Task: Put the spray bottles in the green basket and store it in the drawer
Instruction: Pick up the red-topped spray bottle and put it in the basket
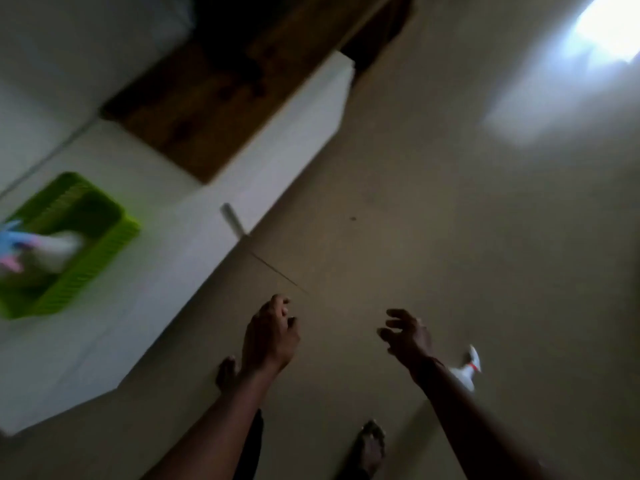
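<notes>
The whole view is tilted and smeared by motion blur, so no label, brand or writing can be read on anything. The green basket (74, 233) sits at the left on top of a white cabinet (166, 258), and inside it lie pale bottles (57, 249) with blue and pink spray heads, too blurred to count. Farther along the cabinet an open drawer (221, 98) shows a brown wooden bottom inside white walls, and a small metal handle (232, 219) sticks out from the cabinet's near edge. Both bare hands hang over the tan floor (433, 220), well apart from the basket. The left hand (272, 332) is loosely curled with its fingers bent inward and holds nothing. The right hand (407, 336) is spread, fingers splayed and slightly hooked, also empty. Just behind the right forearm, at the right, a white spray bottle (465, 370) with a red band at its neck lies on the floor, partly hidden by the arm. Two bare feet show near the bottom, one (227, 374) beside the left wrist and one (370, 445) lower down. A bright patch of light (571, 74) falls on the floor at the far right.
</notes>
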`<action>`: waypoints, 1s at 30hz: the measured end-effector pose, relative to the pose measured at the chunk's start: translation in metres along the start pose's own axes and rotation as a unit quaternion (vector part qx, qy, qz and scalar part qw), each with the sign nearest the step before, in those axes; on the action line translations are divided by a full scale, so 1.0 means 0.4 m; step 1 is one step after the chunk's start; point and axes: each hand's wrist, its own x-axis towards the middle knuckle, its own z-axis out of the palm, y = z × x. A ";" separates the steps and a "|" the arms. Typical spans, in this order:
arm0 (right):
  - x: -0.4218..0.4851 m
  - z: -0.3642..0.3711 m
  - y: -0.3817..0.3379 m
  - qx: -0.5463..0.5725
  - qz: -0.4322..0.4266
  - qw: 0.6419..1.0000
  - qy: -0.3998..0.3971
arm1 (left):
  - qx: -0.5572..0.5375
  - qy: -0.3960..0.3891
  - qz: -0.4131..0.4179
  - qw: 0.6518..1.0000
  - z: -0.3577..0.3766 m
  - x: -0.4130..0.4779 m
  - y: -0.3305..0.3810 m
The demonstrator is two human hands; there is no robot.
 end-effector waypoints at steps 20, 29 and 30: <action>0.080 -0.544 0.798 0.086 0.162 0.981 0.058 | 0.133 -0.216 0.191 0.948 0.755 -0.306 0.474; 0.262 -0.576 0.873 0.048 0.180 0.982 0.028 | 0.168 -0.275 0.187 0.928 0.967 -0.167 0.506; 0.299 -0.571 0.888 0.047 0.183 0.981 0.030 | 0.170 -0.280 0.189 0.926 1.003 -0.145 0.503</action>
